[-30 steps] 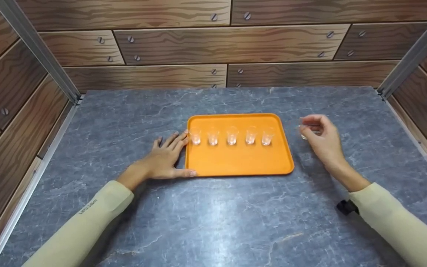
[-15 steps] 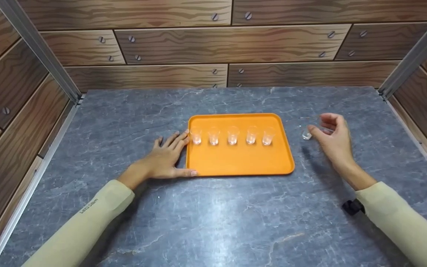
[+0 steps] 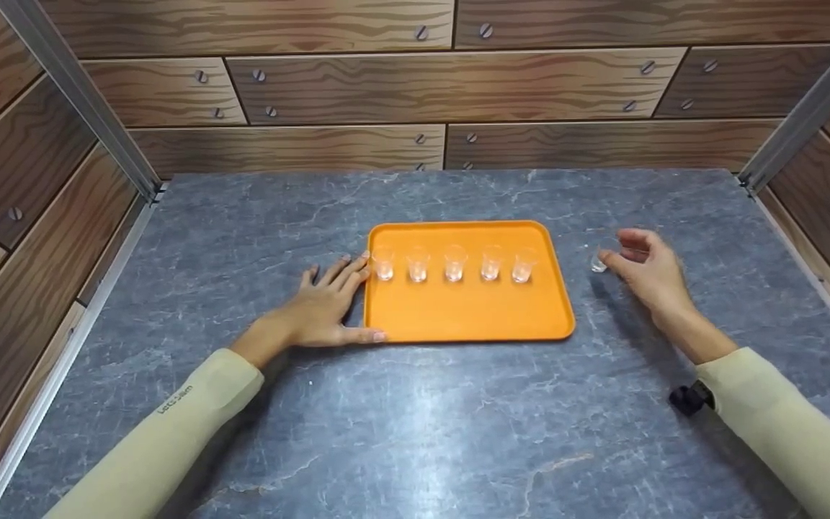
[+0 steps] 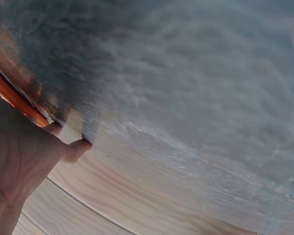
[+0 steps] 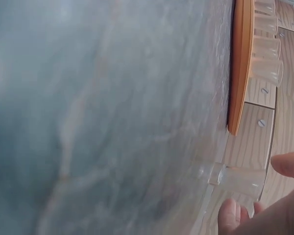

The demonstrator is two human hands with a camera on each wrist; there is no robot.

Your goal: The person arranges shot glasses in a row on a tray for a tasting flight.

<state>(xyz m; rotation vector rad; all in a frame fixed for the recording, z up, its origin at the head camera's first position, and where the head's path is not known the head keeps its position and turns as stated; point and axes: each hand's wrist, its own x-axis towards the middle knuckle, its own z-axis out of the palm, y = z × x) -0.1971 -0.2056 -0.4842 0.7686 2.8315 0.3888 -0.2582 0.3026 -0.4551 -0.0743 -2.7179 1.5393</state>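
Several small clear shot glasses (image 3: 454, 269) stand upright in a row on the orange tray (image 3: 458, 317). Along the tray's left edge rests my left hand (image 3: 321, 310), fingers spread and thumb at the near left corner; the left wrist view has this hand (image 4: 24, 152) beside a strip of orange rim. To the right of the tray another shot glass (image 3: 598, 262) stands upright on the table. My right hand (image 3: 649, 270) is just right of it, thumb and fingers bent loosely around it. In the right wrist view a gap shows between that glass (image 5: 241, 180) and the thumb and fingertips.
A grey marbled tabletop (image 3: 415, 418) carries everything. Wood-patterned panels (image 3: 336, 148) stand behind and on both sides, with metal posts (image 3: 119, 144) at the back corners. A black strap device (image 3: 690, 398) sits on the right wrist.
My right hand has let go of the single glass right of the tray and drawn off to the right, then come slightly lower beside it. The left hand and tray stay put.
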